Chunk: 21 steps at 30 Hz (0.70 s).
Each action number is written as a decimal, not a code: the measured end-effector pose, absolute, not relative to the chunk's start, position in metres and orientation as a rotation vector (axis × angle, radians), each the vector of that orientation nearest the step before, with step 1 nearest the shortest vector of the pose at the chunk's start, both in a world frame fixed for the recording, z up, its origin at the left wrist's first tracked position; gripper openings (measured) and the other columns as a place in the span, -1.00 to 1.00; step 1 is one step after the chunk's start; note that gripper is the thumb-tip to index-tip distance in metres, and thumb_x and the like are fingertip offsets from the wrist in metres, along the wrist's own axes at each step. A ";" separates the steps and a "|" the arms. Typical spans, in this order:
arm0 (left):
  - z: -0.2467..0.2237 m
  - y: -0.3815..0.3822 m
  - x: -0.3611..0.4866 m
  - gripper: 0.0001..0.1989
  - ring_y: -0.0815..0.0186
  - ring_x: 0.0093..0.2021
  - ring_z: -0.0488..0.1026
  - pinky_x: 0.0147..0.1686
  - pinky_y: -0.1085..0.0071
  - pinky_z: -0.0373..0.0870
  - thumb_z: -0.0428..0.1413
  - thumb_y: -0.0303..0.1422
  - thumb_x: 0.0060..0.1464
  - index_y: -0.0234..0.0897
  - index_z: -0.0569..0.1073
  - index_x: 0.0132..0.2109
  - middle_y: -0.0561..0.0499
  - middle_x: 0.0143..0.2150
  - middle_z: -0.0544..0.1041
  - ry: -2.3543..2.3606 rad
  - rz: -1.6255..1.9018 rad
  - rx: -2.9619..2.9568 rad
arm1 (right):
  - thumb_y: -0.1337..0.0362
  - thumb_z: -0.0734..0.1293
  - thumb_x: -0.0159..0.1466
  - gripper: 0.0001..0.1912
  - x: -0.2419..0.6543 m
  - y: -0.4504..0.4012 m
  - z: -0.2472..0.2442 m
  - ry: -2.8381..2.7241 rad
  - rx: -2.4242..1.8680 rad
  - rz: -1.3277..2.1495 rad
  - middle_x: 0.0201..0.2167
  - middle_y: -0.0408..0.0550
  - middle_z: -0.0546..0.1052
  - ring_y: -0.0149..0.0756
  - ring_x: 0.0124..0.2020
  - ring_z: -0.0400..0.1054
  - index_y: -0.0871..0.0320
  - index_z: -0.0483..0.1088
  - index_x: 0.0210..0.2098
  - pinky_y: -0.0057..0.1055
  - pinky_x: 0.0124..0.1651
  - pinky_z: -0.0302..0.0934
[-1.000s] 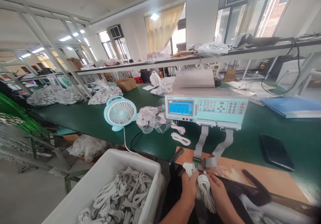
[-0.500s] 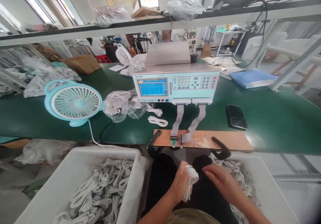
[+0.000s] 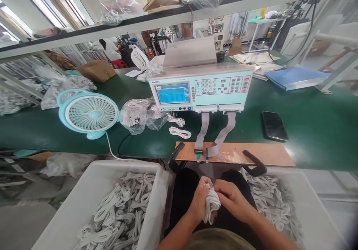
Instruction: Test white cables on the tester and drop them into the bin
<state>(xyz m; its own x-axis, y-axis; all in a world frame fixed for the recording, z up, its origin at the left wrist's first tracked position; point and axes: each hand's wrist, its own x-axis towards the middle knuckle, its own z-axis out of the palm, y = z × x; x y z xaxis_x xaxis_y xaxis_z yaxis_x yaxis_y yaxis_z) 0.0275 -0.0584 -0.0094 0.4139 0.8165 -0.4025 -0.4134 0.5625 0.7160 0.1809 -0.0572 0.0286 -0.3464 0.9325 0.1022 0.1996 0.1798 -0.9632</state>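
A coiled bundle of white cable [image 3: 212,204] is gripped in my left hand [image 3: 199,200], held low over my lap with its loops hanging down. My right hand [image 3: 232,197] meets it from the other side, thumb and fingers pinched together at the bundle's upper end; the exact point of grip is partly hidden. Beyond my hands, two grey ribbon cables [image 3: 223,132] run from the tester [image 3: 201,89] to small connectors [image 3: 198,153] at the edge of a wooden board [image 3: 257,153]. Two more coiled white cables [image 3: 180,132] lie on the green table.
White bins of bundled cables flank my legs, one left [image 3: 92,171] and one right [image 3: 310,209]. Black clamps [image 3: 256,164] jut from the board's edge. A blue fan [image 3: 93,112], bagged cables [image 3: 137,115] and a phone [image 3: 274,126] rest on the table [image 3: 313,130]. A person sits beyond the tester.
My right hand has come in from the right and now touches the cable bundle in my left hand. The camera view has shifted slightly.
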 end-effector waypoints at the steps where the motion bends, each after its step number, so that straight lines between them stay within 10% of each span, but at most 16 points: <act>1: -0.008 -0.056 0.027 -0.58 0.46 -0.63 0.22 -0.60 0.54 0.11 0.12 0.04 -0.03 -0.26 0.35 -0.28 0.13 -0.59 0.32 0.852 0.874 0.642 | 0.20 0.20 0.31 -0.73 0.178 -0.057 0.026 -1.662 -1.099 1.225 -0.52 -0.16 0.33 -0.35 -0.48 0.21 0.14 0.36 -0.47 -0.46 -0.37 0.08; 21: -0.023 -0.007 0.014 -0.67 0.42 -0.53 0.29 -0.50 0.50 0.30 0.05 -0.11 0.08 -0.33 0.36 -0.41 0.10 -0.53 0.34 1.129 0.953 1.064 | -0.01 0.45 0.03 -0.61 0.145 -0.010 -0.017 -0.799 -1.241 1.390 -0.65 -0.19 0.33 -0.42 -0.61 0.16 0.21 0.38 -0.53 -0.48 -0.53 0.06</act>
